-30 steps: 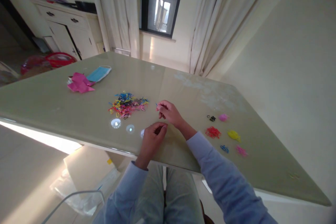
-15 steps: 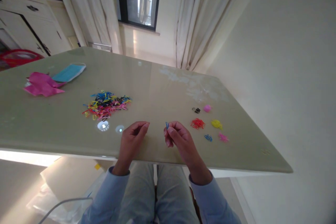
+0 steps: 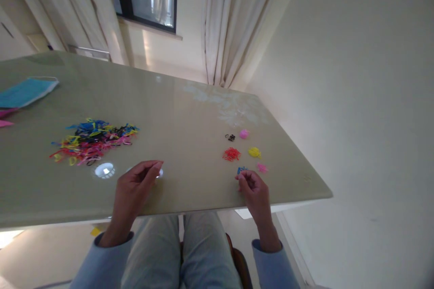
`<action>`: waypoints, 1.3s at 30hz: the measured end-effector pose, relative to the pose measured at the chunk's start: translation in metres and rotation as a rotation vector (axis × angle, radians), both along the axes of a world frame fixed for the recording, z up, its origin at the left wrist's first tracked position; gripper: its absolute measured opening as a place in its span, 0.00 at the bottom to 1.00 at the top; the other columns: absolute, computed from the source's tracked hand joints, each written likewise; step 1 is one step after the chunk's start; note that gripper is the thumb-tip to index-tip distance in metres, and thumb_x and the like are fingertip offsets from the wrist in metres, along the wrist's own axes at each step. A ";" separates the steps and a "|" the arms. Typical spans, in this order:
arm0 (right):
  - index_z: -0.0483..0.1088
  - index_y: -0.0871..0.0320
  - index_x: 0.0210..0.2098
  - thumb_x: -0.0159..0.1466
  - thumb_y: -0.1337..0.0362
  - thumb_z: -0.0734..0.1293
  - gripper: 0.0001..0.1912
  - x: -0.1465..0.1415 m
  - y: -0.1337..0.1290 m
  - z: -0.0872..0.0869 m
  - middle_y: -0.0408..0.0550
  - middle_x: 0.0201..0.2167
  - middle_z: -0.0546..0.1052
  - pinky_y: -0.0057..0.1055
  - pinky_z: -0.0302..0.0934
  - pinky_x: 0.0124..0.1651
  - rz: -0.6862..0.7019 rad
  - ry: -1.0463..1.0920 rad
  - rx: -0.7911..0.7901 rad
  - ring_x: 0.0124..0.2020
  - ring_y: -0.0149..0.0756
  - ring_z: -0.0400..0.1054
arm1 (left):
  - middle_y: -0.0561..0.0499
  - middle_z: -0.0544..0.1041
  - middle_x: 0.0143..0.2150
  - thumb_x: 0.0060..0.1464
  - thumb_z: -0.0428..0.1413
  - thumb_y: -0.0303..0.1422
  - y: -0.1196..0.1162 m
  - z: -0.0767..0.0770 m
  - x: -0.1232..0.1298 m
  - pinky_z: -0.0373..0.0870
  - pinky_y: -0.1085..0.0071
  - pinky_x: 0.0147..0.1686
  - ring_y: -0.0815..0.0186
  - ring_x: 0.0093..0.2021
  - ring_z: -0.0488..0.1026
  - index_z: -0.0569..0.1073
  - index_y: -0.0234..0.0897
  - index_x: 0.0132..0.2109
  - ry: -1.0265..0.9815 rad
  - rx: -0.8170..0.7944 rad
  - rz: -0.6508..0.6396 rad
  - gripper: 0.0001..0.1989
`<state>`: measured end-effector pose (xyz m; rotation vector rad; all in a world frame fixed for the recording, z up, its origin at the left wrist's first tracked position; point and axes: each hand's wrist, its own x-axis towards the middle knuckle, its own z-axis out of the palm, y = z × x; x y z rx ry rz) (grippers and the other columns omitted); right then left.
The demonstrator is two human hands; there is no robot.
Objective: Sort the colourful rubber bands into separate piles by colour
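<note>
My right hand [image 3: 253,188] is closed in a pinch at the near side of a small blue pile of rubber bands [image 3: 242,170]. Its fingertips cover part of that pile, so whether a band is between them is hidden. My left hand [image 3: 138,184] hovers over the table near its front edge, thumb and forefinger pressed together; anything in that pinch is too small to make out. Up and left of it lies a large mixed heap of coloured rubber bands [image 3: 96,140].
Beyond the right hand lie small piles: red bands [image 3: 231,154], black bands [image 3: 231,137], yellow bands [image 3: 254,152] and two pink ones [image 3: 244,134]. A blue face mask [image 3: 27,92] rests at the far left of the table [image 3: 183,144]. A wall [image 3: 359,113] stands to the right.
My right hand has carried a blue rubber band rightward to the blue pile. My left hand stays pinched, nearer the mixed heap's side. The view has swung to the right.
</note>
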<state>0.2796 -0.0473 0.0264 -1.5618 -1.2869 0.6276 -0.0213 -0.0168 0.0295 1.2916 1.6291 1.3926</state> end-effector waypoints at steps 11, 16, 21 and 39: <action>0.69 0.56 0.28 0.60 0.58 0.62 0.10 0.048 0.010 0.004 0.45 0.23 0.74 0.30 0.61 0.30 -0.060 -0.489 0.019 0.22 0.34 0.67 | 0.54 0.77 0.25 0.46 0.60 0.48 -0.004 0.005 0.001 0.69 0.74 0.25 0.66 0.25 0.72 0.80 0.41 0.36 0.024 -0.056 0.035 0.17; 0.69 0.56 0.30 0.61 0.59 0.62 0.08 0.048 0.009 0.001 0.45 0.25 0.75 0.30 0.61 0.31 -0.059 -0.489 0.035 0.22 0.33 0.66 | 0.54 0.78 0.26 0.48 0.59 0.48 -0.003 0.000 -0.001 0.70 0.75 0.27 0.67 0.26 0.72 0.80 0.41 0.37 0.039 -0.057 0.029 0.17; 0.70 0.57 0.33 0.64 0.61 0.62 0.07 0.031 0.003 0.004 0.46 0.28 0.75 0.29 0.61 0.30 -0.051 -0.443 0.117 0.23 0.32 0.66 | 0.54 0.77 0.26 0.48 0.59 0.48 0.000 -0.003 -0.002 0.69 0.75 0.27 0.67 0.26 0.72 0.80 0.39 0.38 0.055 -0.034 0.012 0.18; 0.76 0.58 0.35 0.70 0.59 0.61 0.15 -0.015 0.017 -0.007 0.48 0.29 0.79 0.27 0.64 0.36 0.530 -0.272 0.150 0.31 0.34 0.73 | 0.51 0.76 0.25 0.50 0.56 0.47 0.040 -0.001 -0.036 0.64 0.72 0.22 0.67 0.22 0.69 0.79 0.35 0.40 0.193 -0.089 -0.206 0.20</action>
